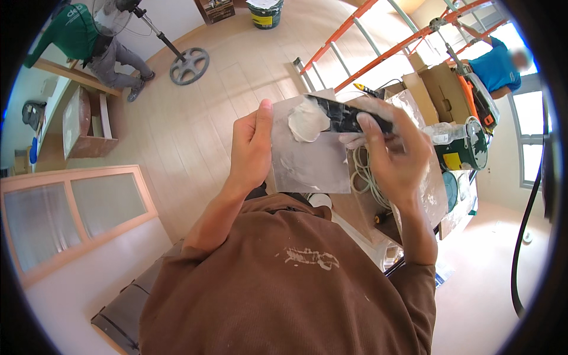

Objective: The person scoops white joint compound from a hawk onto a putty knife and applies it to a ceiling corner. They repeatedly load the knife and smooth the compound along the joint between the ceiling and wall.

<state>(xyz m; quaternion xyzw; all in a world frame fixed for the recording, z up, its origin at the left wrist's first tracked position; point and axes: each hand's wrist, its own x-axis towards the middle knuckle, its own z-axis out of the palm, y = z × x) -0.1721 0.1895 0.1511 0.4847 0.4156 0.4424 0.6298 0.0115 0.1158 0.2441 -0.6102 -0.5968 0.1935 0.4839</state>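
The black scraper (345,116) is a long, flat strip over the top right part of the gray plate (316,168), up in front of the person's chest. It looks hard, with white smudges on it. Its long side slants from upper left to lower right, more sideways than up and down. The left end is at the white paste (307,121), and the other end goes into the right hand (402,148). That hand is a bit blurry. It pinches the scraper, with the thumb on the near face and the fingers behind.

The paste is a soft, thick, roundish lump, like cream, on the top left part of the plate. The plate is thin, flat and close to a square. Its face looks up, dull and smooth, with thin white swipes below the lump. The left hand (251,148) pinches the plate's left side. Its thumb points up along the edge; I can't tell how its fingers sit, because the plate hides them.

The brown shirt (278,296) is soft cloth with 1 big crusty white smear. Near the right hand is a pale cable (370,183) in round loops. The floor (236,77) has long, pale boards. An orange ladder (378,62) stands past the plate.
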